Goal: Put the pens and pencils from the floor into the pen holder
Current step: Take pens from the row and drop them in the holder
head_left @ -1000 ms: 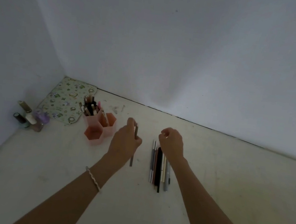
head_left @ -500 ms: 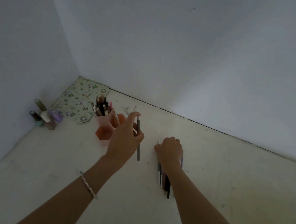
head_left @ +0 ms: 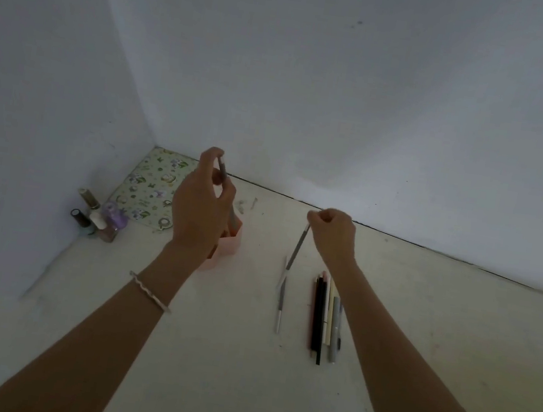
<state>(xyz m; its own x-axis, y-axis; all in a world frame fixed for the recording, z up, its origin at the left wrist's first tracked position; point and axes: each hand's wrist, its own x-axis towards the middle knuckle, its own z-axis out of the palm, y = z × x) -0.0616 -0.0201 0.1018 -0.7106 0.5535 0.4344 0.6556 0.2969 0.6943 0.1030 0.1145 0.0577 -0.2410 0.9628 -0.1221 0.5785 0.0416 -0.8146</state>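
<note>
The pink pen holder [head_left: 232,240] stands on the floor, mostly hidden behind my left hand [head_left: 199,203]. That hand pinches a grey pen [head_left: 226,196] upright, its lower end reaching down into the holder. My right hand [head_left: 333,236] is raised above the floor and holds a thin grey pencil [head_left: 297,249] by its top, hanging at a slant. One slim grey pen [head_left: 280,305] lies on the floor beneath it. A row of several pens and pencils [head_left: 324,316], black, cream and grey, lies side by side just left of my right forearm.
A patterned cloth pouch [head_left: 149,189] lies in the corner where the two walls meet. Several small bottles [head_left: 97,217] stand against the left wall. The pale floor [head_left: 226,355] stretches toward me between my forearms.
My left hand has carried its grey pen up and over the holder. My right hand has left the row on the floor and risen with a thin grey pencil in its fingers.
</note>
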